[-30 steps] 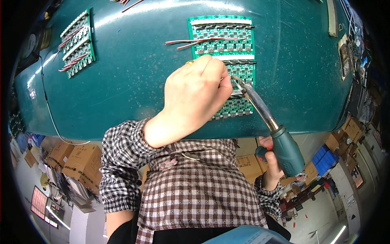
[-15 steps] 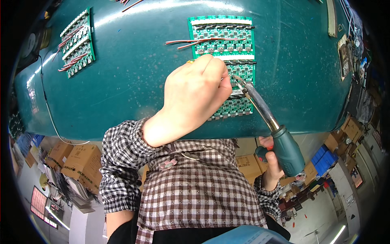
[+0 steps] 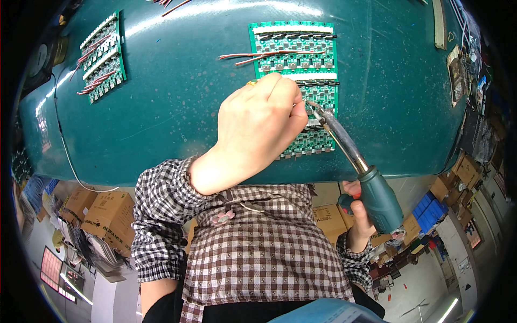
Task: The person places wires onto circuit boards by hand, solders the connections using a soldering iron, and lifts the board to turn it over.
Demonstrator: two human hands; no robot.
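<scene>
A green circuit board panel (image 3: 295, 69) with rows of white connectors and small parts lies on the table. My left hand (image 3: 261, 121) rests over its lower left part, closed, with thumb and forefinger pinched at the board; what they hold is too small to make out. In my right hand (image 3: 360, 223) is a soldering gun (image 3: 380, 199) with a dark green handle and a bent metal barrel. Its tip meets the board right beside my left fingertips. Red, white and black wires (image 3: 253, 56) lie across the panel's upper half, sticking out to the left.
A second circuit board panel (image 3: 103, 58) with wires on it lies at the far left of the green tabletop (image 3: 177, 91). A thin cable (image 3: 63, 137) runs down the left side. Cardboard boxes (image 3: 110, 215) stand below the table's left edge, blue bins (image 3: 430, 215) at the right.
The soldering gun has shifted very slightly, its tip a touch closer to my left fingertips. My left hand and the panel look unmoved.
</scene>
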